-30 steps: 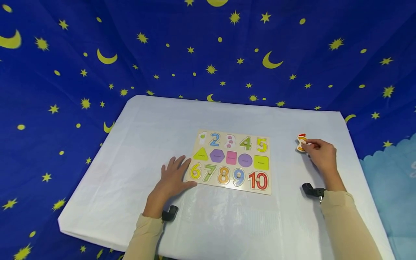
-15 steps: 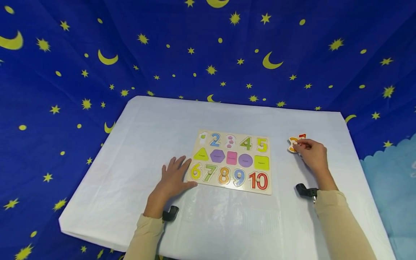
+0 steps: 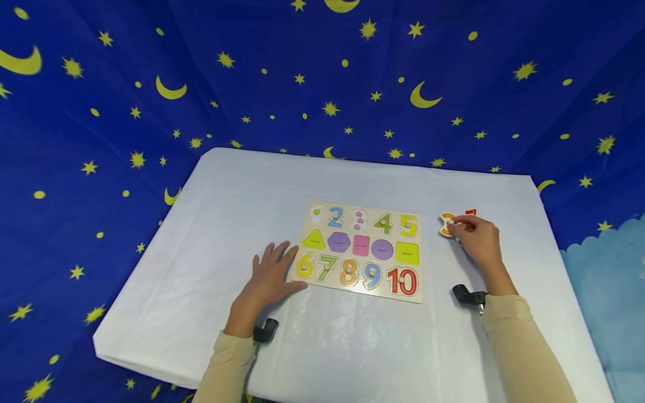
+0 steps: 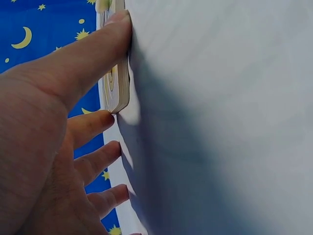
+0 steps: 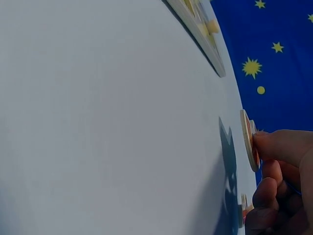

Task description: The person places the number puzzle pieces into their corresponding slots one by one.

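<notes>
My right hand [image 3: 480, 239] pinches an orange-and-white number 3 puzzle piece [image 3: 445, 230] by its knob. The right wrist view shows this piece [image 5: 247, 141] raised off the table with its shadow beneath. A red number piece [image 3: 471, 212], partly covered by that hand, lies on the table. My left hand [image 3: 267, 280] is spread at the lower left corner of the wooden number puzzle board [image 3: 414, 268]. In the left wrist view its thumb lies along the board's edge [image 4: 123, 93] and the index fingertip meets the corner. The 1 and 3 recesses hold no pieces; the other numbers sit in place.
The board lies on a white-covered table [image 3: 242, 190]. Behind it hangs a blue cloth [image 3: 282, 67] with yellow moons and stars, and a light blue cloth [image 3: 610, 280] hangs at the right. Each wrist wears a black camera [image 3: 468, 294].
My right hand has carried the number 3 piece leftward toward the board, uncovering more of the red piece behind it. The left hand has stayed at the board's corner.
</notes>
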Motion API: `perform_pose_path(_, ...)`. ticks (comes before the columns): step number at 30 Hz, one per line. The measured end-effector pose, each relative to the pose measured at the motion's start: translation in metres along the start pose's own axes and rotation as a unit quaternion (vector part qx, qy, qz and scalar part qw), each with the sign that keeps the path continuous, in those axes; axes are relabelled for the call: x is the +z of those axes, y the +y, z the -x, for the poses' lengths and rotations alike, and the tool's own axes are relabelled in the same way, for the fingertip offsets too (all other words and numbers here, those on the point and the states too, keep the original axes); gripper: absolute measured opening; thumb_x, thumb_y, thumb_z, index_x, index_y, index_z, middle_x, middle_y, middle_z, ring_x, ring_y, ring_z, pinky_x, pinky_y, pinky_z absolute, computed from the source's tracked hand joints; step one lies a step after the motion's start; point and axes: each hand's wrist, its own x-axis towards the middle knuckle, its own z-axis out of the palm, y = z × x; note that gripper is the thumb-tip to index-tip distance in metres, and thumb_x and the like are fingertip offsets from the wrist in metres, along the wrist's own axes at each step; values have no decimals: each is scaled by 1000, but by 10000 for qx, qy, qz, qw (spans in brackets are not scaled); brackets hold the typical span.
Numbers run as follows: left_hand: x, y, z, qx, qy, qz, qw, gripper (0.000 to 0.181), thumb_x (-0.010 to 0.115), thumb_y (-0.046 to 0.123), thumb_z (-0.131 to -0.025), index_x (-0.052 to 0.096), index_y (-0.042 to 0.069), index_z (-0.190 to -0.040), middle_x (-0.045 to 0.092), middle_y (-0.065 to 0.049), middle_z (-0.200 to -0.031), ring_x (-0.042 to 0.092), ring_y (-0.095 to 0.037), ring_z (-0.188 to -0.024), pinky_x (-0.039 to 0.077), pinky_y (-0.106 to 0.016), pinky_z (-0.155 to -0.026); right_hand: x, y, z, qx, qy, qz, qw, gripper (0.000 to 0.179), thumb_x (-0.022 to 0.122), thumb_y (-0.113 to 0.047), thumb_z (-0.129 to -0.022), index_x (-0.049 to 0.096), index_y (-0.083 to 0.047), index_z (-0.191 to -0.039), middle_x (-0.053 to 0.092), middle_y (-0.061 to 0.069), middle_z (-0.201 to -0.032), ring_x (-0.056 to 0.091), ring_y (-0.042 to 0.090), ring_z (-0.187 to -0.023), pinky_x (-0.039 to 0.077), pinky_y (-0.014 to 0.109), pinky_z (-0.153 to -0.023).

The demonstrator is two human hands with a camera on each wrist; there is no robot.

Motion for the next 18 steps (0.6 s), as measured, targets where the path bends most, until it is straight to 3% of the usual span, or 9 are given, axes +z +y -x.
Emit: perform_pose_path(18,0,0,0,-1,4,14,10000,95,76,54,-75,33,17,-151,22,-11,-157,5,-39,-143,4,-67,-107,10,-10,0,25,-233,15,9997,39,65,-33,-91,66,-3,-116,56,10,-87,48,22,-73,38,25,-51)
